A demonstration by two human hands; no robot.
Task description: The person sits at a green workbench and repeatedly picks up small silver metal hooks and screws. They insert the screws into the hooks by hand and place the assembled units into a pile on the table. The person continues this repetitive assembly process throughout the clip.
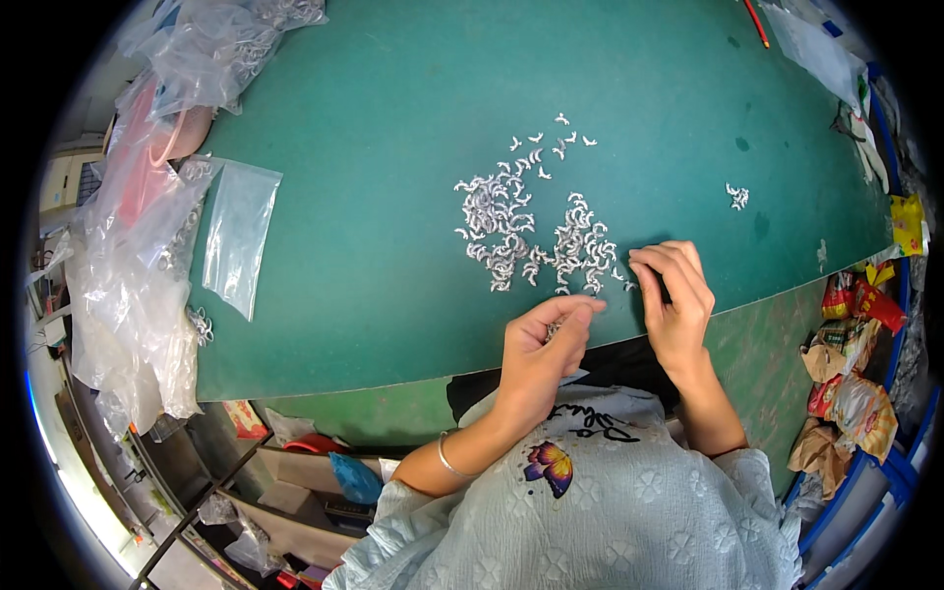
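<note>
i'm seemingly gathering small silvery metallic crescents (489, 209), left fingers (541, 313) curled round some, others beside my right fingers (674, 264), grip unclear; next calls for precise pinching.

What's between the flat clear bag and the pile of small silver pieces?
In the head view, bare green tabletop separates the clear bag from the silver pieces.

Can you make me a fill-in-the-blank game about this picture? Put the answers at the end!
1. Lots of silvery pieces lie on a tabletop whose colour is ____.
2. The colourful winged insect on the pale shirt is a ____.
3. The bracelet is on the person's ____ arm.
4. The grip nearer the small separate cluster is the person's ____ one.

Missing words: green; butterfly; left; right.
</note>
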